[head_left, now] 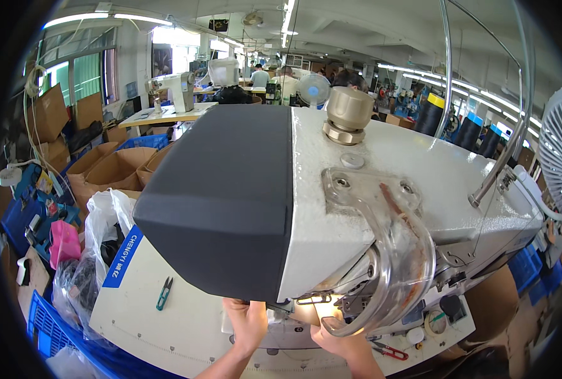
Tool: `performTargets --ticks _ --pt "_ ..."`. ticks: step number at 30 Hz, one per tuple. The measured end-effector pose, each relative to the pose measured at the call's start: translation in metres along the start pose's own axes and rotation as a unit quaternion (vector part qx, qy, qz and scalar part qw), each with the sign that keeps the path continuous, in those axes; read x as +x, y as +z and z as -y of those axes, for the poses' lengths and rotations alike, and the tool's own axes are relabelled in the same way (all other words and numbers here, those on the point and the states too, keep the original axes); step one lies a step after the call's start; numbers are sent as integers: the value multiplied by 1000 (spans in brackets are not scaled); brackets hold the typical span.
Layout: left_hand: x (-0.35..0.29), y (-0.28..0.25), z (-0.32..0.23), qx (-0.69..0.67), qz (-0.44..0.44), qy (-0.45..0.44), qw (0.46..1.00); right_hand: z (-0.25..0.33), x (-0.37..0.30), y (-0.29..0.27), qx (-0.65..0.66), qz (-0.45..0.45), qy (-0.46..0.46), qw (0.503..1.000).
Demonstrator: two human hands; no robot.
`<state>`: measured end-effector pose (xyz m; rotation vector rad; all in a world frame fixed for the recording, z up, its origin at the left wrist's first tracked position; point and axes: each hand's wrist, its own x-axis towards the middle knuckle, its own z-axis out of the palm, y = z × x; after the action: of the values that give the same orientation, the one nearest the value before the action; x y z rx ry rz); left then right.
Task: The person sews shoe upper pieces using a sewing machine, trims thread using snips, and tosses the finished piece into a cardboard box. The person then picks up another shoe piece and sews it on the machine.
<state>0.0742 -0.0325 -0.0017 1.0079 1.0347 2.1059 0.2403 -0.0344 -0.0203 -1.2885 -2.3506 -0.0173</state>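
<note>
Partly under the sewing machine (312,208), left hand (249,323) and right hand (339,343) have indiscernible grips; a white-lettered blue label (122,258) lies leftward.

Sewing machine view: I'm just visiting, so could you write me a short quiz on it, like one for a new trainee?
1. Which thing lies on the table to the left of the left hand?
a) a hammer
b) small snips with teal handles
c) a paintbrush

2. True or false: the big dark thread cones beyond the sewing machine all have tops of the same colour.

3. Which hand is nearer to the red-handled tool?

Key: 1: b. 2: False; one top is yellow, the others blue. 3: The right hand.
</note>
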Motion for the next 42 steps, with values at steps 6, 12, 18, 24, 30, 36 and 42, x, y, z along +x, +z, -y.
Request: performTargets --ticks 6,12,18,24,30,36,42 --pt "0 -5 7 18 18 23 999 -14 -9 21 71 -3 49 996" --pt "6 -10 18 -40 38 -71 996 -40 -9 32 73 7 32 997" --pt "14 -15 36 17 16 -93 995 -33 7 12 175 85 67 979" --pt "-3 -7 26 -66 -5 -133 989 -75 -24 66 31 33 52 998" --pt "-86 -44 -41 30 247 -286 925 41 -13 8 346 -303 126 879" --pt "-125 -106 -79 241 100 464 847 81 -19 -25 629 -66 208 746" --pt "-91 -119 -105 471 -157 416 762 87 -18 -25 645 -67 231 725"
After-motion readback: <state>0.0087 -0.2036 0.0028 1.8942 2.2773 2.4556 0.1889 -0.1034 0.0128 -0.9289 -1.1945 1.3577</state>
